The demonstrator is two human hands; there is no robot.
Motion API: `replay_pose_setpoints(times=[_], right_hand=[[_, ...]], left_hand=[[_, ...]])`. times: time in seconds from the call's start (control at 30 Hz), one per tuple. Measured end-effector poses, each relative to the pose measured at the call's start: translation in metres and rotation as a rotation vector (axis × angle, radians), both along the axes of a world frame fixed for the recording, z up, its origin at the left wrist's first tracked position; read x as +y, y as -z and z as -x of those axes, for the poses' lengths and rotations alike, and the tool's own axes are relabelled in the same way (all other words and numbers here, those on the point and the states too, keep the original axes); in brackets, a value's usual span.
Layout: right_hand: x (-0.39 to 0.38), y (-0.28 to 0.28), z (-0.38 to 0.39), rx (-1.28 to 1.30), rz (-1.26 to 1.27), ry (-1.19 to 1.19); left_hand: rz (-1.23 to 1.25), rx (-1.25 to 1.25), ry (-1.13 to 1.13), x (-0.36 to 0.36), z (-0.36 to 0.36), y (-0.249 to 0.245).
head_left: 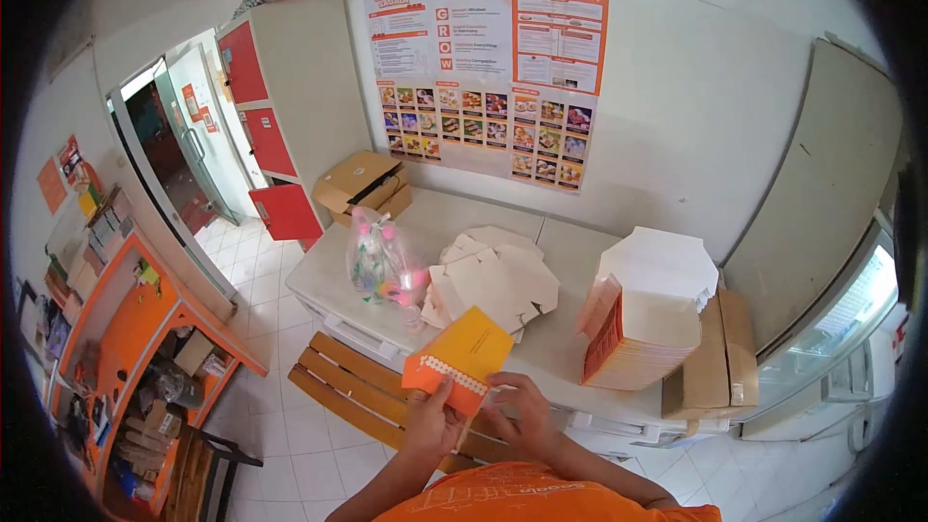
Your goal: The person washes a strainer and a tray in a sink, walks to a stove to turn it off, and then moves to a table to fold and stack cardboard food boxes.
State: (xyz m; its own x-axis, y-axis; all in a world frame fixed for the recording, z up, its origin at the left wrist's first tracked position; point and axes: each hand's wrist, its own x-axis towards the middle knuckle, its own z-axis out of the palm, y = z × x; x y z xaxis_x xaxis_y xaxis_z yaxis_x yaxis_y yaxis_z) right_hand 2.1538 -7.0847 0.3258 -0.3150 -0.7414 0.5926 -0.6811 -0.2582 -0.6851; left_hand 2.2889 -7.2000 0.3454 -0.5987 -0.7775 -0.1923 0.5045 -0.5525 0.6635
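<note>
In front of me, my left hand (436,418) grips the lower edge of an orange and yellow paper food box (471,349), its thumb lying over the printed face. A band of white pattern runs across the box. My right hand (523,415) is at the box's right edge, fingers curled against it; part of their grip is hidden. Just beyond the box, a loose pile of flat white box blanks (498,280) lies on the grey-white table (570,266). Farther right stands a tall neat stack of similar blanks (651,300), white on top with orange-red sides.
Left of the pile sits a clear plastic bag (375,256) with pink-capped bottles. An opened cardboard box (362,186) stands at the back left, another carton (732,348) at the right. Below the table's front edge is a slatted wooden bench (348,391). An orange shelf unit (145,329) is at left.
</note>
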Motion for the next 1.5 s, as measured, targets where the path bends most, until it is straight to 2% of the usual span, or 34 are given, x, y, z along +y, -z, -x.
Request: replay_pose_setpoints(times=[0.1, 0.13, 0.2, 0.33, 0.37, 0.4, 0.43, 0.47, 0.53, 0.57, 0.6, 0.67, 0.7, 0.77, 0.8, 0.87, 0.9, 0.97, 1.0, 1.07, 1.1, 1.17, 1.2, 1.27, 1.3, 1.33, 1.4, 1.47, 1.5], right_hand=[[-0.009, -0.011, 0.001, 0.166, 0.079, -0.124], [-0.010, -0.015, 0.000, 0.217, 0.083, -0.122], [-0.008, -0.023, -0.003, 0.266, 0.087, -0.123], [-0.007, -0.020, -0.006, -0.021, 0.180, 0.020], [-0.006, -0.018, -0.006, -0.136, 0.179, 0.060], [-0.007, -0.019, -0.005, -0.139, 0.180, 0.060], [-0.010, -0.029, -0.002, -0.027, 0.130, 0.055], [-0.009, -0.035, -0.002, 0.085, 0.077, 0.051], [-0.005, -0.040, -0.004, 0.144, 0.008, -0.043], [-0.003, -0.043, -0.006, 0.202, -0.060, -0.137], [0.000, -0.047, -0.009, 0.203, -0.058, -0.138], [0.002, -0.056, -0.012, 0.167, -0.077, -0.102], [0.001, -0.051, -0.012, 0.167, -0.076, -0.100], [0.001, -0.029, -0.011, 0.142, -0.030, 0.063], [0.001, -0.015, -0.010, 0.143, -0.030, 0.062], [0.004, 0.008, -0.007, -0.177, -0.271, -0.003], [0.007, 0.000, -0.006, -0.180, -0.269, -0.004], [0.014, -0.028, -0.002, 0.268, -0.255, 0.073], [0.018, -0.030, 0.003, 0.265, -0.257, 0.074], [0.030, -0.031, 0.015, 0.488, -0.242, -0.034], [0.036, -0.021, 0.023, 0.484, -0.245, -0.034], [0.044, 0.006, 0.032, -0.045, -0.400, -0.076], [0.046, 0.008, 0.031, -0.055, -0.401, -0.073], [0.051, -0.002, 0.022, -0.623, -0.169, 0.049], [0.052, -0.006, 0.022, -0.373, -0.312, 0.032], [0.054, -0.002, 0.021, -0.387, -0.314, 0.037], [0.059, 0.008, 0.020, -0.034, -0.733, -0.441], [0.063, -0.007, 0.024, -0.087, -0.718, -0.480], [0.063, -0.010, 0.025, -0.117, -0.668, -0.418]], left_hand=[[-0.118, 0.051, 0.109, -0.018, -0.005, 0.027], [-0.117, 0.053, 0.110, -0.020, -0.006, 0.023], [-0.173, 0.208, 0.195, -0.022, -0.008, 0.011], [-0.087, 0.099, 0.143, -0.011, -0.003, -0.007], [0.240, -0.152, 0.097, -0.007, -0.003, -0.007], [0.569, -0.401, 0.050, -0.005, -0.003, -0.008], [0.624, -0.222, 0.108, -0.010, 0.001, 0.001], [0.625, -0.223, 0.109, -0.010, 0.001, 0.009], [0.305, -0.332, 0.059, -0.003, 0.004, 0.012], [0.272, -0.201, 0.124, -0.019, 0.002, 0.029], [0.274, -0.200, 0.123, -0.021, 0.002, 0.046], [0.027, 0.034, 0.134, -0.009, 0.007, 0.031], [0.028, 0.034, 0.135, 0.004, 0.006, 0.020], [0.030, -0.195, 0.139, 0.029, 0.003, -0.001], [0.029, -0.195, 0.138, 0.029, 0.005, 0.012], [0.351, -0.333, 0.174, 0.024, 0.006, 0.062], [0.352, -0.336, 0.174, 0.016, 0.004, 0.075], [0.578, -0.467, 0.622, -0.005, -0.008, 0.084], [0.575, -0.469, 0.625, -0.011, -0.015, 0.082], [1.378, -0.733, 0.847, -0.015, -0.026, 0.052], [1.375, -0.733, 0.851, -0.010, -0.027, 0.042], [1.258, -0.596, 0.643, -0.003, -0.029, 0.028], [1.257, -0.601, 0.652, -0.002, -0.030, 0.037], [0.862, -0.664, 0.486, 0.005, -0.032, 0.044], [0.861, -0.675, 0.499, 0.009, -0.034, 0.045], [0.895, -0.680, 0.576, 0.018, -0.033, 0.015], [0.920, -0.691, 0.663, 0.025, -0.032, 0.001], [1.008, -0.610, 0.754, 0.023, -0.032, 0.008], [1.054, -0.674, 0.701, 0.024, -0.030, -0.005]])
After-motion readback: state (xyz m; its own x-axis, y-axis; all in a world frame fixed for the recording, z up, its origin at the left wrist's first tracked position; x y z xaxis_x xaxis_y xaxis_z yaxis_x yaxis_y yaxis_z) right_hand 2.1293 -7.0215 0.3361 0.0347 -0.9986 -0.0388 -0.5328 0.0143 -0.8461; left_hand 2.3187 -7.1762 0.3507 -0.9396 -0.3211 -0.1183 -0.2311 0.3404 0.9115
